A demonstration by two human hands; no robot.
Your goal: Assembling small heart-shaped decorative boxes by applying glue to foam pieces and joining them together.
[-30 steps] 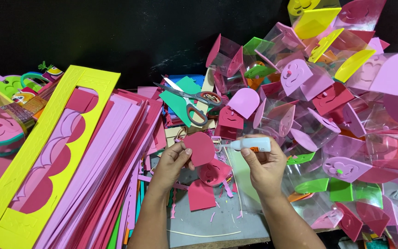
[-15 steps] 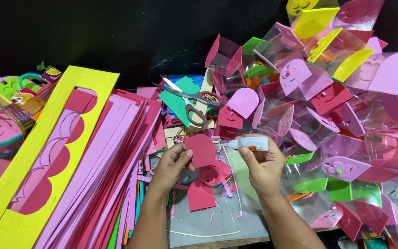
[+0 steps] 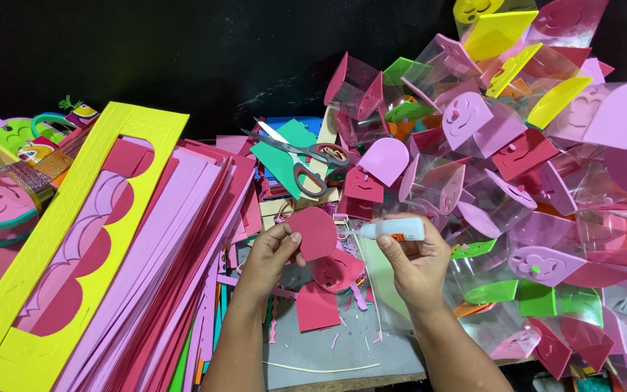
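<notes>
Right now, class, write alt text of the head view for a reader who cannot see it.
The left hand holds a rounded pink foam piece; the right hand points a small white glue tube toward it, above a table of foam scraps.

Bright, even overhead light, sharp focus throughout, soft glare on clear plastic boxes (image 3: 538, 218), black unlit background.

head camera, looking steeply down, close overhead

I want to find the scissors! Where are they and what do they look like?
Start at the big yellow foam frame on the left, then look right past the pink sheets. The scissors lie open on a green sheet, above the hands. Their metal blades and orange handles are unlike the foam around.
</notes>
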